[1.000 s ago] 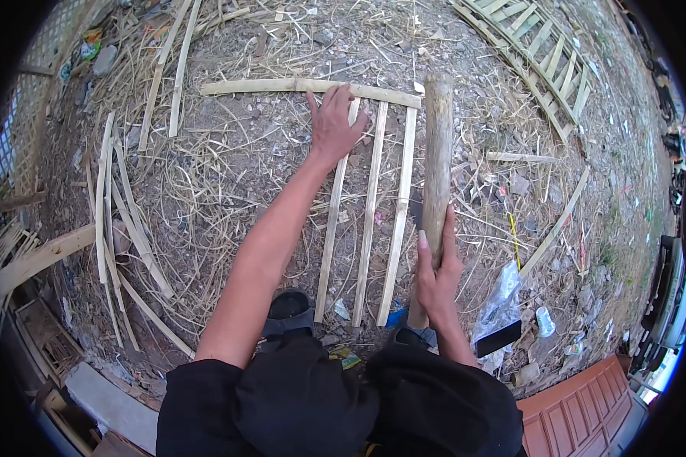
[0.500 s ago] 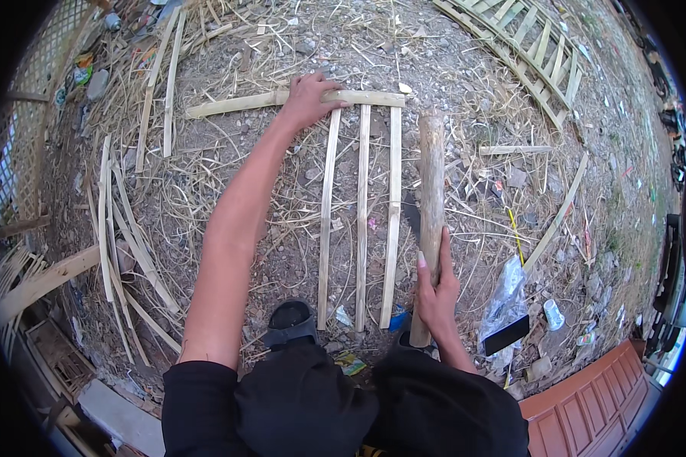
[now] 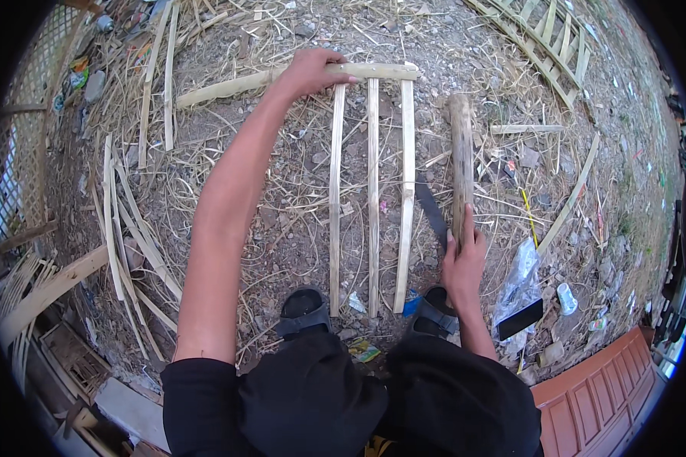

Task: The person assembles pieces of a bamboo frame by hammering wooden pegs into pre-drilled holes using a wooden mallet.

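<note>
A light wooden crosspiece (image 3: 236,87) lies sideways on the ground, over the far ends of three long narrow slats (image 3: 373,190) that run toward my feet. My left hand (image 3: 312,72) grips this crosspiece near the leftmost slat, thumb on the near side and fingers over the far side. To the right, my right hand (image 3: 465,266) is closed around the lower part of a thick round wooden stick (image 3: 461,152), which points away from me. Between that stick and the rightmost slat lies a dark saw blade (image 3: 431,209); its handle end is hidden near my right hand.
Loose strips (image 3: 133,236) are scattered at left, beside a plank (image 3: 53,293). A slatted frame (image 3: 545,53) lies far right. Close to my right arm are a clear plastic bag (image 3: 517,282), a black phone-like slab (image 3: 520,320), a white cup (image 3: 566,299) and a reddish-brown panel (image 3: 594,388).
The stick in my right hand has shifted right, away from the slats, uncovering more of the saw blade. My left hand stays on the crosspiece; the view has shifted slightly.
</note>
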`<state>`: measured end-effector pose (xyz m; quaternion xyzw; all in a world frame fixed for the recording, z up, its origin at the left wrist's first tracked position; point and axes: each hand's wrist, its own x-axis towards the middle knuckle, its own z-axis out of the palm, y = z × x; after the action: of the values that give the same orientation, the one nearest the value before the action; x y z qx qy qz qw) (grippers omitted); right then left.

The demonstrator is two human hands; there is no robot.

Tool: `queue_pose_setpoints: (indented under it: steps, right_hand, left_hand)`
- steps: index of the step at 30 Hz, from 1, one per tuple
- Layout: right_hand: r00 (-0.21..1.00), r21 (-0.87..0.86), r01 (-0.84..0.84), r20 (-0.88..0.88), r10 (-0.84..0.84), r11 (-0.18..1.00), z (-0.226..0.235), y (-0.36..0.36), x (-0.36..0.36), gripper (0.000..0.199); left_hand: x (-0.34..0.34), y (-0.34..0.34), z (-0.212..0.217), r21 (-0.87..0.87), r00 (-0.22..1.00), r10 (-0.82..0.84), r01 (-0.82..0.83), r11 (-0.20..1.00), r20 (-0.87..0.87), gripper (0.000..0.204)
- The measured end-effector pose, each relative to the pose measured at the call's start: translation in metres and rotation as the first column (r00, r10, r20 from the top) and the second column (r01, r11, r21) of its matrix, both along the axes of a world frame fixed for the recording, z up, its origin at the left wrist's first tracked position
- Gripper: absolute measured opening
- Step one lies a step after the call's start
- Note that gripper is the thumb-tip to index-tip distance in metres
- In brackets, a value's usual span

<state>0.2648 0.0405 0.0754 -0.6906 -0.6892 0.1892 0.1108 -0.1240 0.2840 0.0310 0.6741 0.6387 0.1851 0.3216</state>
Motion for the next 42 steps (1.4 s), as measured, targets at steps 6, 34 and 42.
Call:
queue_pose_setpoints:
  steps: [6,34,42]
  right_hand:
    - [0.901,0.035,-0.374,-0.222,0.372,0.927,0.026,-0.002,-0.075,0.045]
    - [0.809,-0.241,-0.528,-0.434,0.396,0.815,-0.032,-0.031,-0.132,0.03]
    - [0.802,-0.258,-0.526,-0.468,0.371,0.811,-0.039,-0.033,-0.133,0.032]
  left_hand:
    - [-0.01,0.004,-0.015,0.135,0.997,-0.013,0.023,0.991,-0.076,0.068]
    - [-0.005,0.0,-0.034,0.058,0.99,-0.02,0.029,0.998,-0.143,0.067]
    - [-0.002,-0.016,-0.048,0.113,0.969,-0.013,0.042,0.993,-0.246,0.06]
